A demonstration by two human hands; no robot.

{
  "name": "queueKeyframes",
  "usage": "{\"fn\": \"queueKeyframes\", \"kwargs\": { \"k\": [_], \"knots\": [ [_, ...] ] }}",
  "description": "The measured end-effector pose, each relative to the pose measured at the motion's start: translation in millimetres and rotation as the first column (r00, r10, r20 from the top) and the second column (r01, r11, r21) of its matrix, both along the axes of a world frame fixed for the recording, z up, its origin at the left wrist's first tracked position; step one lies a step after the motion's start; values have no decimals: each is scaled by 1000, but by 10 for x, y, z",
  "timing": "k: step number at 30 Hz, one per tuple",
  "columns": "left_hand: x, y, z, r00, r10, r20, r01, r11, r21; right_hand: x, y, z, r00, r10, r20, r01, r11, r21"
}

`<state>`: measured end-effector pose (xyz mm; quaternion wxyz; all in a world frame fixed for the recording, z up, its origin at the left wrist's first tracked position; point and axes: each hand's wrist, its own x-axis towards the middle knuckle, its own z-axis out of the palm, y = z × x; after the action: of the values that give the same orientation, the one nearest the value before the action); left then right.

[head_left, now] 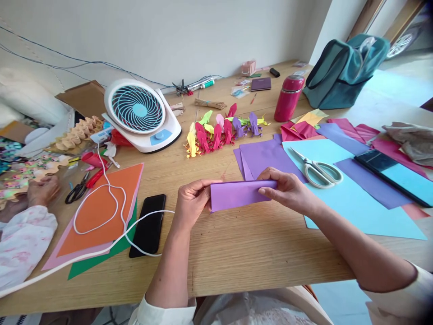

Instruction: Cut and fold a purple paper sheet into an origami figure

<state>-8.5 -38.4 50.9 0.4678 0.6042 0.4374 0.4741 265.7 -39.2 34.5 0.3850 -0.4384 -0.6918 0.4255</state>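
Note:
A folded strip of purple paper [240, 196] is held level above the front of the table, one end in each hand. My left hand [192, 201] pinches its left end between thumb and fingers. At the other end, my right hand [284, 187] grips the paper with the thumb in front and the fingers behind. Just beyond lie sheets of purple paper [264, 158]. White-handled scissors [321, 174] rest on light blue paper [358, 207] to the right. Several small folded paper figures [216, 135] in yellow, red, green and purple stand farther back.
A white fan [142, 113] stands at the back left. Nearer are a black phone [149, 225], a white cable [123, 198] and orange paper [101, 207]. Another person's hand [43, 190] is at far left. A red flask [289, 98] and teal bag [345, 72] stand back right.

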Motion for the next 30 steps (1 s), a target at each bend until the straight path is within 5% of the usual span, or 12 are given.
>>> {"fn": "queueKeyframes", "kwargs": {
  "k": [11, 20, 30],
  "knots": [
    [41, -6, 40, 994, 98, -44, -92, 987, 128, -127, -15, 12, 899, -215, -382, 119, 959, -258],
    [156, -150, 41, 979, 199, -32, -183, 944, 273, -124, -66, -21, 852, -247, -462, 181, 966, -182],
    [160, -229, 117, 994, 109, -16, -96, 928, 360, -78, -84, -66, 882, -232, -409, 234, 971, -48]
  ]
}}
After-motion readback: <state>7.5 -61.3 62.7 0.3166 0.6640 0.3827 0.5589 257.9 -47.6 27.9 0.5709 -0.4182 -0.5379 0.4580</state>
